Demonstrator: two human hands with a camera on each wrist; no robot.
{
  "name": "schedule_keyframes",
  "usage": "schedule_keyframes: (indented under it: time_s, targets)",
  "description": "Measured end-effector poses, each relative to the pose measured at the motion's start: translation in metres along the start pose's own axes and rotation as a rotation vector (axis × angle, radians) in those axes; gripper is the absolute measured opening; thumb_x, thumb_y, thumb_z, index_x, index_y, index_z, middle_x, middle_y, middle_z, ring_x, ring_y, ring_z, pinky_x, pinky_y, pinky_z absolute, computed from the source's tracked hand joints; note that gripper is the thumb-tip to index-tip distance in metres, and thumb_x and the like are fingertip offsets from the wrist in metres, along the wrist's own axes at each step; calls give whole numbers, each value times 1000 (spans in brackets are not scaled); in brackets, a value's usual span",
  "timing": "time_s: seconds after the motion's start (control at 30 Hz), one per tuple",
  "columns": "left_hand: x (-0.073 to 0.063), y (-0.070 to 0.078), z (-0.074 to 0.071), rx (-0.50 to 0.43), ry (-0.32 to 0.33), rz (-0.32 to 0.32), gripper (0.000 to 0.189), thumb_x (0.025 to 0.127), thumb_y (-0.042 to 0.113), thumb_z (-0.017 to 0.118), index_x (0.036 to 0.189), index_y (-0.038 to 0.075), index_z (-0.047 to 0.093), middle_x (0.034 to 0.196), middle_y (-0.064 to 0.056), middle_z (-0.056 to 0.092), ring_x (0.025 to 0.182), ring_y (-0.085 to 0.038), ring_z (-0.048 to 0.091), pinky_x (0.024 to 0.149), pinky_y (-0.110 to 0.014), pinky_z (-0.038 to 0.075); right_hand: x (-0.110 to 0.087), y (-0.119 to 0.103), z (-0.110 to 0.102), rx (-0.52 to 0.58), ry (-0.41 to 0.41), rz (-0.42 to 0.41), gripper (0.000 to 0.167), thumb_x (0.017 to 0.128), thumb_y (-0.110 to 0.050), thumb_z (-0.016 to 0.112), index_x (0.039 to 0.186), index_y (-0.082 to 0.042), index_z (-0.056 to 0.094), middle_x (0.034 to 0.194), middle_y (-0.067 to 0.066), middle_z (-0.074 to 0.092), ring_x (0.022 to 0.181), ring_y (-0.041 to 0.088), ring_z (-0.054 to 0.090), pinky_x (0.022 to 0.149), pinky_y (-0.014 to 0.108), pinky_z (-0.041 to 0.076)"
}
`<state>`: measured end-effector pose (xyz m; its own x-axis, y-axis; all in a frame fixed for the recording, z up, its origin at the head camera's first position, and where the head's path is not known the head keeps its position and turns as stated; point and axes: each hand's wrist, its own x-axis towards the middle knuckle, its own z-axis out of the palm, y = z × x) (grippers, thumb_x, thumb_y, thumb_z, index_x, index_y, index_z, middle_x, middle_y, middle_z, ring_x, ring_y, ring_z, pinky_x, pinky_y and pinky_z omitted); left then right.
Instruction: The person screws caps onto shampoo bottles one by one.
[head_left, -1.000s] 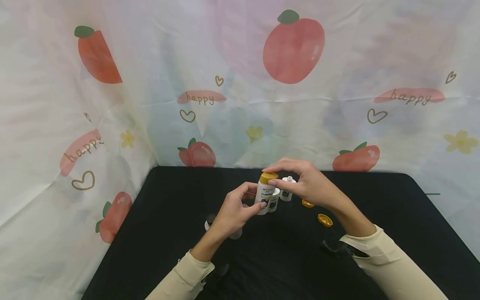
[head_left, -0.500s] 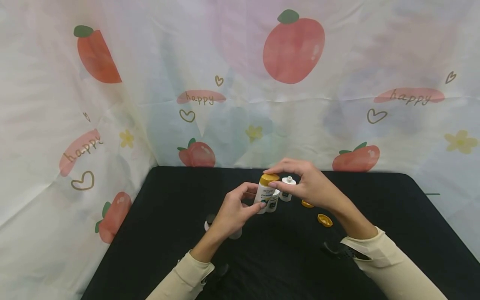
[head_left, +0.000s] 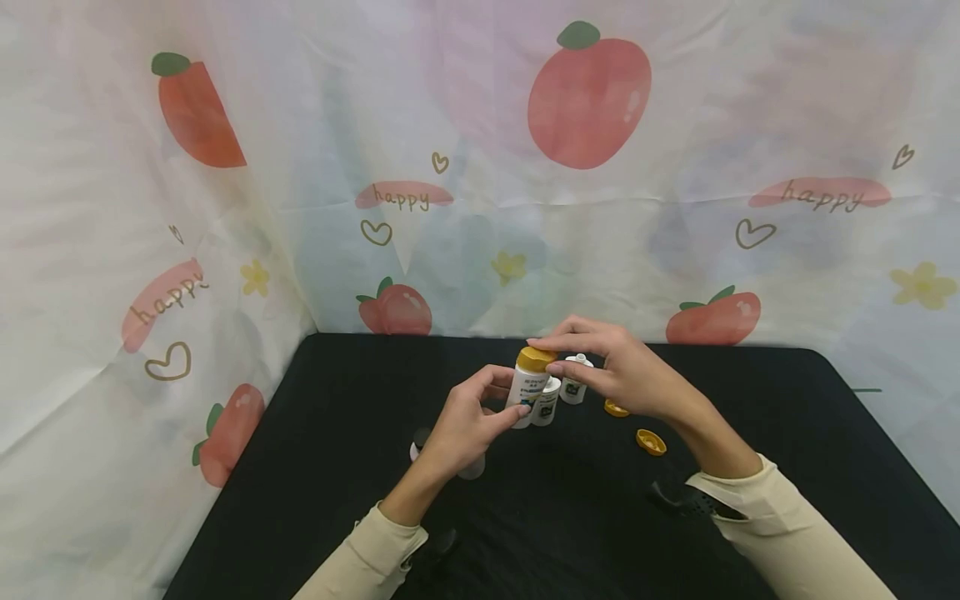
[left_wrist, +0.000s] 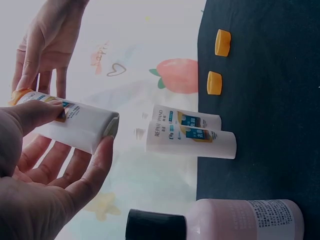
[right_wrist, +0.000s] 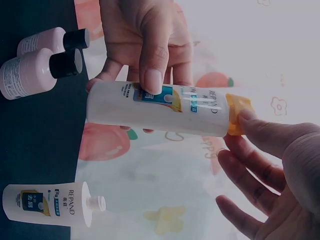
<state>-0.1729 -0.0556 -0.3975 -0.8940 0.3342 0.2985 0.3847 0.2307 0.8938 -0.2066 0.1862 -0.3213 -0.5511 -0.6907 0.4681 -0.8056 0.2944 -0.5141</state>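
Note:
My left hand point(head_left: 472, 421) grips a white shampoo bottle point(head_left: 527, 392) around its body, thumb across the label. The bottle is held up with its yellow cap point(head_left: 537, 359) at the top. At that cap, my right hand point(head_left: 611, 367) pinches with thumb and index finger, the other fingers spread loosely in the right wrist view. Two matching white bottles stand on the table behind: the nearer bottle point(head_left: 547, 404) partly covered by the held one, the farther bottle point(head_left: 574, 387) showing a bare white nozzle and no cap.
Two loose yellow caps, a near cap point(head_left: 651, 442) and a far cap point(head_left: 617, 408), lie on the black table point(head_left: 787, 467) at the right. Two pink bottles with black caps, a front bottle point(right_wrist: 30, 75) and a rear bottle point(right_wrist: 42, 42), stand at the left, mostly behind my left forearm.
My right thumb has shifted slightly to the right along the cap, and the held bottle has moved very slightly left. Both hands keep their hold; the other bottles and loose caps stay put.

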Motion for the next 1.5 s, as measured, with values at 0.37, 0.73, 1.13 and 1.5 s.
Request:
schedule_keyframes:
  time_s: [0.37, 0.73, 1.13, 1.5]
  targets:
    - [0, -2, 0, 10, -2, -2, 38, 91, 8, 77, 126, 10, 63, 115, -8, 70, 102, -20, 70, 74, -31, 60, -1, 3, 2, -47, 35, -17, 44, 85, -2, 79, 128, -10, 71, 108, -4, 67, 91, 9, 59, 71, 22, 52]
    - [1, -1, -2, 30, -9, 7, 38, 90, 8, 78, 125, 11, 64, 115, -7, 70, 102, -20, 70, 72, -24, 59, 0, 3, 4, -8, 47, 14, 43, 84, -1, 82, 124, -14, 73, 107, -7, 66, 92, 12, 61, 73, 23, 53]
    - [0, -2, 0, -15, -5, 12, 38, 90, 11, 79, 125, 11, 65, 115, -8, 70, 104, -25, 71, 74, -25, 59, 2, 7, 11, 164, 74, 103, 38, 90, -4, 77, 125, -18, 71, 114, -6, 68, 103, 13, 60, 87, 28, 53]
    - [-1, -2, 0, -106, 0, 4, 39, 88, 7, 79, 124, 9, 65, 116, -10, 68, 104, -24, 69, 76, -27, 60, 1, 0, 13, 169, 104, 211, 37, 92, -10, 76, 127, -22, 70, 120, -7, 67, 111, 13, 63, 95, 27, 51]
